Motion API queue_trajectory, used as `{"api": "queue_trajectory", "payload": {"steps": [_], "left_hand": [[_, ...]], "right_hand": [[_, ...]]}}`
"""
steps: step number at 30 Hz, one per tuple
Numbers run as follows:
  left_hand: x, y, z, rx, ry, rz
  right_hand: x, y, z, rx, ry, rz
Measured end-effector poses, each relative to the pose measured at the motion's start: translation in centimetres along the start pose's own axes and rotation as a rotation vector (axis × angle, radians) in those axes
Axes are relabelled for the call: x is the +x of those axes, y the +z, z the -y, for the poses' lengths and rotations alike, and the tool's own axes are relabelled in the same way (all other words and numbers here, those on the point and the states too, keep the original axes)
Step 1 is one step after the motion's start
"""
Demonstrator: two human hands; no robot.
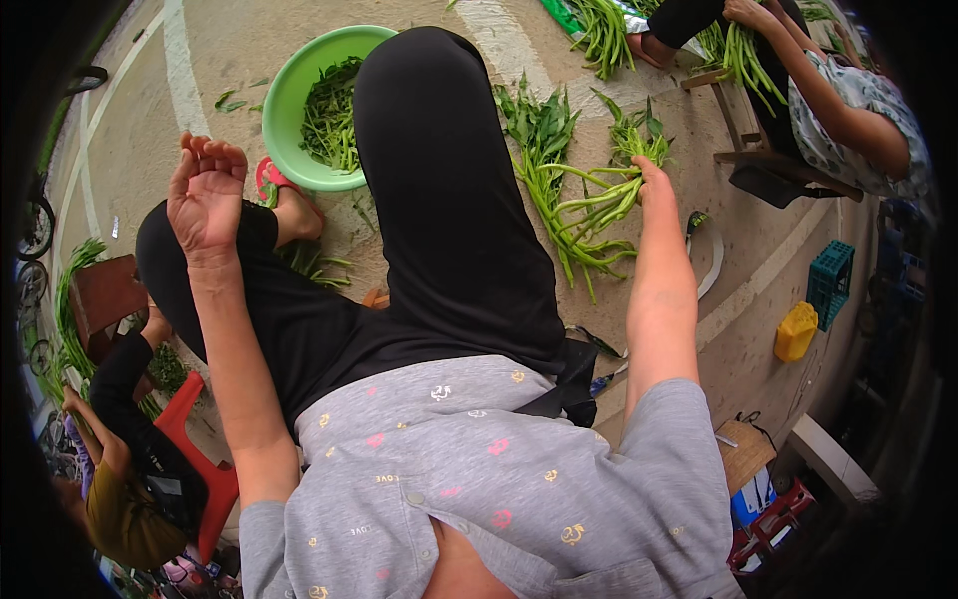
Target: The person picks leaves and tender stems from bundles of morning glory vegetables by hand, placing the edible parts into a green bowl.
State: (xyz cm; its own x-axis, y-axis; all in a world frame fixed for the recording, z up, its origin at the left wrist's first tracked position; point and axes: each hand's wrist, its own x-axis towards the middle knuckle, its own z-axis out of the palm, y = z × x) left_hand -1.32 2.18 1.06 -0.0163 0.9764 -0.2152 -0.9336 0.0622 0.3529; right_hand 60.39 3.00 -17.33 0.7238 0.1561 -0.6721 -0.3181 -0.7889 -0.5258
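Note:
My left hand (pixel 208 195) is raised over my left knee, palm up, its fingers a little bent and nothing in it. To the right of my other knee, my right hand (pixel 651 183) is closed round a bunch of leafy greens (pixel 631 135) with long pale stems. Beneath and beside that bunch, a pile of the same greens (pixel 544 135) lies on the ground, stems toward me. A light green plastic basin (pixel 284 120), partly hidden by my knee, has cut greens (pixel 334 115) inside.
A sickle (pixel 714 260) lies right of my right forearm. Farther right are a yellow container (pixel 796 332) and a teal crate (pixel 830 285). One person with greens (pixel 748 65) sits at the upper right; another sits by a red chair (pixel 185 449) at the left.

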Motion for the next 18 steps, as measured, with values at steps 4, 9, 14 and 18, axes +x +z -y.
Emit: {"api": "queue_trajectory", "payload": {"steps": [4,9,14,18], "left_hand": [[0.3,-0.2,0.1,0.008,-0.027,0.015],[0.1,0.0,0.2,0.026,-0.028,0.013],[0.2,-0.1,0.6,0.03,-0.027,0.018],[0.1,0.1,0.5,0.046,-0.029,0.013]], "right_hand": [[-1.6,2.6,-6.3,0.234,0.216,0.21],[-3.4,5.0,-8.8,0.229,0.224,0.222],[-2.1,4.8,-11.0,0.124,0.249,0.196],[-3.0,5.3,-12.4,0.14,0.281,0.196]]}}
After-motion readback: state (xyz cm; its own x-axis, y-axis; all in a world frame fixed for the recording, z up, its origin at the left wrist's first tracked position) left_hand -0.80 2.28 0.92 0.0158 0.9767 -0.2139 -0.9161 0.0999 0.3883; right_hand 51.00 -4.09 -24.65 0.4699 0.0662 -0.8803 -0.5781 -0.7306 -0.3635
